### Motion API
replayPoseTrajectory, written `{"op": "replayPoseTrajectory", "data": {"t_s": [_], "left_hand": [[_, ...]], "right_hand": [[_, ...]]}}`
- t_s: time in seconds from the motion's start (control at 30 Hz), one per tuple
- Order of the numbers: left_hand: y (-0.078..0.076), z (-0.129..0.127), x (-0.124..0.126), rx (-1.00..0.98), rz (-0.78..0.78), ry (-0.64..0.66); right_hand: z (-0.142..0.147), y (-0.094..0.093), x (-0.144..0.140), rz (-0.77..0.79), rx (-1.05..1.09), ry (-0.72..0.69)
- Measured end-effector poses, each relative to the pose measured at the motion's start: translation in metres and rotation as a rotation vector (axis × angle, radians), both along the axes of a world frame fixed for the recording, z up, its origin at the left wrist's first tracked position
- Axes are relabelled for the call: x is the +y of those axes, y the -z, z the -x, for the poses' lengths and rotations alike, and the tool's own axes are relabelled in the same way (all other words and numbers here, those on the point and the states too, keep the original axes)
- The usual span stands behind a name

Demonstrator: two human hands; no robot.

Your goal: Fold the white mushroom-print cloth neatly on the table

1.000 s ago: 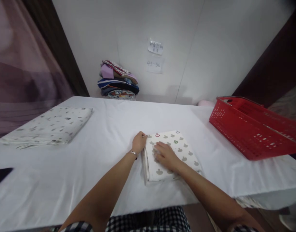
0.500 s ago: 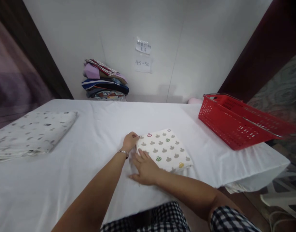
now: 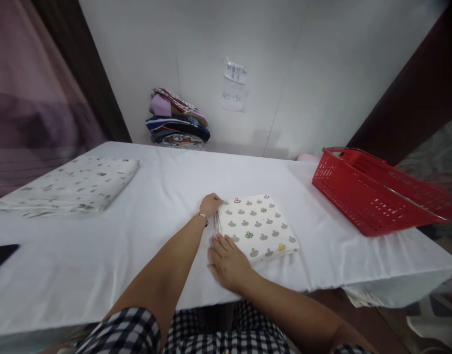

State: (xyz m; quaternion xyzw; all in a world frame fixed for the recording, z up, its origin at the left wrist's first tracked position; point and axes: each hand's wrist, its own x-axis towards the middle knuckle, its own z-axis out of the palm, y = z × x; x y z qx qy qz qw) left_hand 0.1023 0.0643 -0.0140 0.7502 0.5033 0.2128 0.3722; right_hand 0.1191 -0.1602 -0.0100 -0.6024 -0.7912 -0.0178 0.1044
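A folded white cloth [image 3: 257, 223] with grey, green, red and yellow mushroom prints lies flat on the white-covered table. My left hand [image 3: 210, 204], with a bracelet at the wrist, is closed on the cloth's far left corner. Nearer to me, my right hand [image 3: 230, 263] rests flat at the near left corner, its fingers outstretched and touching the cloth's edge. Several folded layers show along the left side, between the two hands.
Another folded white printed cloth [image 3: 82, 184] lies on the left of the table [image 3: 167, 182]. A red basket [image 3: 373, 196] stands on the right. Folded fabrics [image 3: 180, 120] are stacked at the back by the wall. A dark flat object [image 3: 1, 255] lies at the left edge.
My right hand has moved slightly down along the cloth's left edge, and the left hand stays at the far corner. The camera view has shifted left, bringing a dark object into sight.
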Motion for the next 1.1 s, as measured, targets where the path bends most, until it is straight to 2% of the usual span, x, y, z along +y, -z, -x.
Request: {"op": "replayPoseTrajectory", "data": {"t_s": [0.17,0.37,0.73,0.9,1.1], "left_hand": [[0.005,-0.001,0.005,-0.042,0.01,0.004],[-0.001,-0.002,0.006,-0.092,0.053,0.015],[-0.006,0.029,-0.009,-0.266,0.157,0.113],[-0.01,0.029,-0.014,-0.227,0.125,0.122],[-0.009,0.019,-0.013,-0.108,0.041,0.071]], "right_hand": [[0.003,0.012,-0.004,-0.07,-0.003,-0.015],[0.0,0.006,-0.005,-0.074,-0.014,-0.034],[0.001,0.008,-0.005,-0.106,-0.002,-0.032],[0.001,0.01,-0.005,-0.128,-0.011,-0.038],[0.001,0.012,-0.006,-0.16,0.001,-0.03]]}}
